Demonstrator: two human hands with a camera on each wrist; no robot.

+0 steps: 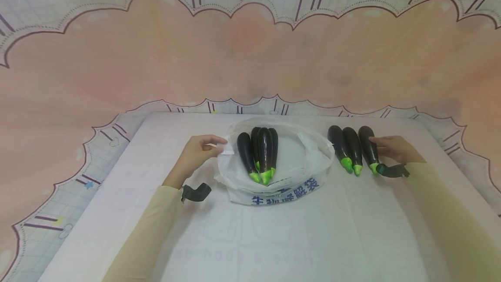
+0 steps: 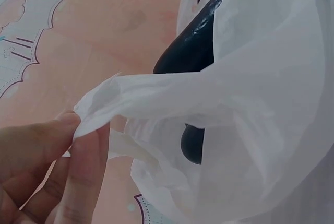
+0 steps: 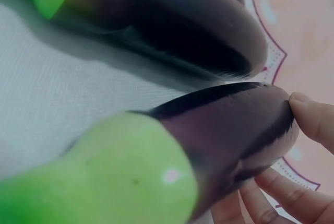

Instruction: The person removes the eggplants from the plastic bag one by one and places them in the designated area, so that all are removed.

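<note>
A white plastic bag (image 1: 313, 166) with blue characters lies spread on the table, its mouth wide. Several dark purple eggplants (image 1: 265, 149) with green stem ends lie together in it. My left hand (image 1: 203, 151) pinches the bag's left edge between thumb and finger; the left wrist view shows the pinched plastic (image 2: 102, 101) up close. Right of the bag, three more eggplants (image 1: 345, 145) lie side by side. The rightmost eggplant (image 1: 368, 142) is in my right hand (image 1: 395, 148), thumb near its rounded end and fingers (image 3: 292, 192) along its underside.
The white-covered table (image 1: 274, 234) has faint printed lettering near its front. Behind it hangs a peach patterned cloth (image 1: 235, 55) with scalloped borders. A black strap (image 1: 195, 192) sits at the left wrist, another strap (image 1: 393, 170) at the right.
</note>
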